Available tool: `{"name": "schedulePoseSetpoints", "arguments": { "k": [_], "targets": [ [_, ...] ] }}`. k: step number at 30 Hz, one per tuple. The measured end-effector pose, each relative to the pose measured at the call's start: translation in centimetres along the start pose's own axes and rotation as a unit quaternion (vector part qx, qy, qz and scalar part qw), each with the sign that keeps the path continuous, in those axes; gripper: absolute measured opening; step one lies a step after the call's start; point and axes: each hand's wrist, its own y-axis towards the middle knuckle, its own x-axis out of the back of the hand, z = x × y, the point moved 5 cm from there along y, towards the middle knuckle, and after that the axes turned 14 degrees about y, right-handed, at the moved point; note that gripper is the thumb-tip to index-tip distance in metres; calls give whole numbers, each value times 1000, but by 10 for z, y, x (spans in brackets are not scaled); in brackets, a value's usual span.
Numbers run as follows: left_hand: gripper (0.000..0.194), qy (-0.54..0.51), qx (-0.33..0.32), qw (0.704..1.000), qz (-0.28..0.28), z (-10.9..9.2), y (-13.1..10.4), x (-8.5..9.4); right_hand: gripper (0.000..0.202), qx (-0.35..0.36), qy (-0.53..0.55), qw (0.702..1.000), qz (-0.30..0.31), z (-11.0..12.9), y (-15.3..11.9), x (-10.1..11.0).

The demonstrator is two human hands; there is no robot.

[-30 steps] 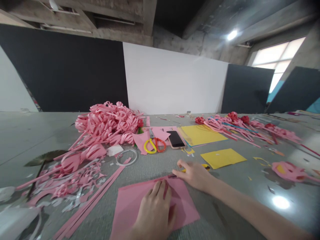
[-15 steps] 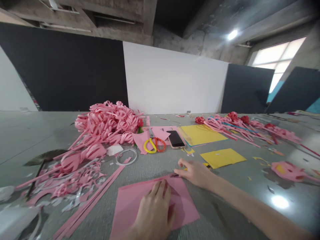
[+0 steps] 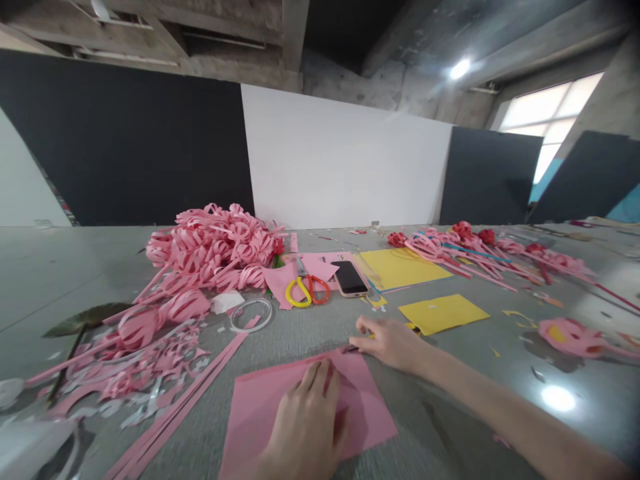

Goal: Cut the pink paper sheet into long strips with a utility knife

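Pink paper [image 3: 265,407] lies on the grey surface in front of me, with a narrow raised or folded band along its far edge. My left hand [image 3: 307,413] rests flat on it, fingers stretched forward. At the paper's far right corner, my right hand [image 3: 387,343] grips what looks like a yellow utility knife [image 3: 373,337]. Its dark tip is at the paper's edge, and the fingers cover most of it. Scissors [image 3: 299,292] with one yellow and one red handle lie beyond the paper, beside a phone [image 3: 351,279].
Left of me are long pink strips [image 3: 185,397], a roll of clear tape [image 3: 251,315], pink scraps [image 3: 135,363] and a heap of curled pink paper flowers [image 3: 215,240]. Yellow sheets [image 3: 443,313] lie to the right, with more pink flowers [image 3: 465,250] behind. White and black panels stand at the back.
The whole view has shifted slightly. Both hands keep nearly the same place on the pink paper, and the knife's tip stays near its far right corner.
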Motion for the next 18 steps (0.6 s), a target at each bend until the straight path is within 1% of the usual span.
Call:
{"name": "schedulePoseSetpoints", "arguments": {
  "k": [6,13,18],
  "targets": [
    [43,1,3,1000,-5,1,0,0,18,-1,-6,1000,9,-2,-1,0],
    [44,2,2,1000,12,1,1,0,22,12,-1,1000,-3,-3,-2,4],
    [45,2,0,1000,10,0,1,-1,21,7,-10,1000,10,-4,-3,3]
  ]
}}
